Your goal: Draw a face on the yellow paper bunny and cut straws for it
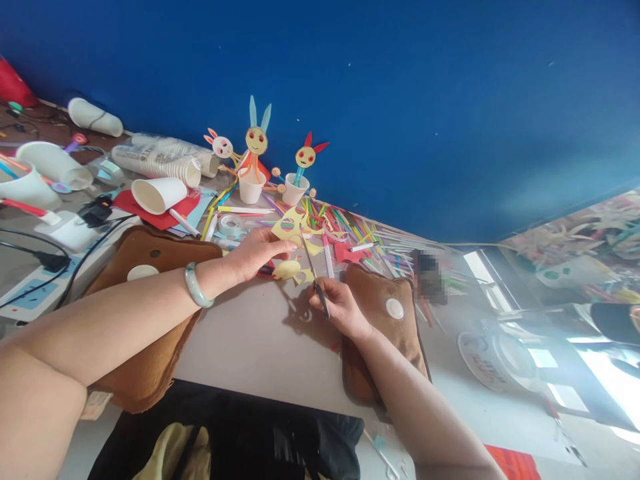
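My left hand (pixel 263 252) pinches a yellow sheet of paper (pixel 290 225) with cut-out holes, above the table. In my right hand (pixel 343 308) is a pair of scissors (pixel 321 298), its handles inside my curled fingers and its blades pointing up toward the sheet. Whether the blades touch the paper I cannot tell. Just below the sheet lie yellow paper scraps (pixel 287 270). Under my left forearm is a brown plush warmer (pixel 150 250) with a white cap, and a second brown plush warmer (pixel 377 293) lies beneath my right wrist.
Rabbit-faced figures stand in white paper cups (pixel 251 187) by the blue wall (pixel 400 100). Several coloured sticks and pens (pixel 350 227) are heaped behind my hands. More cups (pixel 159 195) and a power strip (pixel 35 283) occupy the left. A clear plastic container (pixel 515 357) stands right.
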Tool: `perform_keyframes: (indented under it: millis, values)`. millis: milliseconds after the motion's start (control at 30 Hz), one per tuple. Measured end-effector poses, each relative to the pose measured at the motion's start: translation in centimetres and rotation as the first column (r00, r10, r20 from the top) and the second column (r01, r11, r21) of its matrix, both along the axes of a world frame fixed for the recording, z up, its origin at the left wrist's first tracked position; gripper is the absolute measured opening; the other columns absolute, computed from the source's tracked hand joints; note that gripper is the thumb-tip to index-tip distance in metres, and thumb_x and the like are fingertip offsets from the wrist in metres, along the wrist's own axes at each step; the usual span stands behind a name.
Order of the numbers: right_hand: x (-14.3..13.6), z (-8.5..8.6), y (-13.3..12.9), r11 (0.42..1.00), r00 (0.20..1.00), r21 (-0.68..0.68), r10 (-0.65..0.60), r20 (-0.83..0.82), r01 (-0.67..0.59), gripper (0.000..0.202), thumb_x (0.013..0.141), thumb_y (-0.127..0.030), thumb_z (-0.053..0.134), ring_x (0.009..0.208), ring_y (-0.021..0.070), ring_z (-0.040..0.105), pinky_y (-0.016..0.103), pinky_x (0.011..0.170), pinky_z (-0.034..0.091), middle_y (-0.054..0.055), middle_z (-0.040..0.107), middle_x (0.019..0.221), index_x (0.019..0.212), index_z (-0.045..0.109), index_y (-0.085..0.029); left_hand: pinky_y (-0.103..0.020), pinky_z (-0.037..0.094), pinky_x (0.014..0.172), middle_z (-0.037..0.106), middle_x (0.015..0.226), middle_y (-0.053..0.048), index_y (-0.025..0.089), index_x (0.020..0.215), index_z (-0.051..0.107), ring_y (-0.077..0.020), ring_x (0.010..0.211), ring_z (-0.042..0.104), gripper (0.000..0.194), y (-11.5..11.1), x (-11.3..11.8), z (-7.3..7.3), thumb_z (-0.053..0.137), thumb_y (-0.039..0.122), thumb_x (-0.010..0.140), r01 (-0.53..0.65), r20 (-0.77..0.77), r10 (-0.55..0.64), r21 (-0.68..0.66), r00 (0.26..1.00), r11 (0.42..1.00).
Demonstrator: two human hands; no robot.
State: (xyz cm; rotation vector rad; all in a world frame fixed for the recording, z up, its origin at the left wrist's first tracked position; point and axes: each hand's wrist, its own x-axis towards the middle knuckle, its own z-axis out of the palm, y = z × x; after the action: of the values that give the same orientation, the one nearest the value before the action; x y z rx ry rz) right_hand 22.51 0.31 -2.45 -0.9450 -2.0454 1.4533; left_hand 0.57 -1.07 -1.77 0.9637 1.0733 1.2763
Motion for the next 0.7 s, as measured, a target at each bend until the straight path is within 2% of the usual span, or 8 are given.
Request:
perform_keyframes:
  millis: [300, 500, 700]
  values:
    - [-0.17, 0.30, -0.13, 1.000, 1.000, -0.023, 0.010, -0.007, -0.010, 0.051, 0.071, -0.062, 0.070, 0.055, 0.0089, 0.039, 0.024, 0.054, 0.034, -0.003, 0.050, 0.059, 0.060, 0.047, -0.018, -0.027, 0.047, 0.066, 0.059, 0.063, 0.002, 0.016, 0.074, 0.067, -0.0109, 0.063, 0.055, 0.024, -0.17, -0.03, 0.03, 0.075, 0.038, 0.067, 0.035, -0.006, -0.035, -0.013, 0.999, 0.999]
    - [-0.09, 0.14, -0.12, 1.000, 1.000, -0.005, 0.008, -0.006, -0.008, 0.050, 0.072, -0.061, 0.070, 0.056, 0.0094, 0.040, 0.024, 0.054, 0.034, -0.002, 0.051, 0.060, 0.060, 0.047, -0.018, -0.025, 0.045, 0.059, 0.062, 0.068, 0.001, 0.017, 0.079, 0.069, -0.0132, 0.067, 0.060, 0.023, -0.15, -0.16, -0.03, 0.073, 0.037, 0.068, 0.017, -0.036, -0.021, -0.090, 0.999, 0.996]
    - [-0.04, 0.03, -0.07, 1.000, 1.000, -0.009, 0.006, -0.008, -0.006, 0.048, 0.073, -0.059, 0.070, 0.057, 0.0103, 0.042, 0.025, 0.056, 0.035, -0.002, 0.052, 0.061, 0.060, 0.047, -0.019, -0.027, 0.047, 0.068, 0.065, 0.075, 0.000, 0.016, 0.081, 0.070, -0.0110, 0.069, 0.058, 0.021, -0.12, -0.13, -0.03, 0.072, 0.033, 0.069, 0.024, -0.006, -0.025, -0.032, 1.000, 0.999]
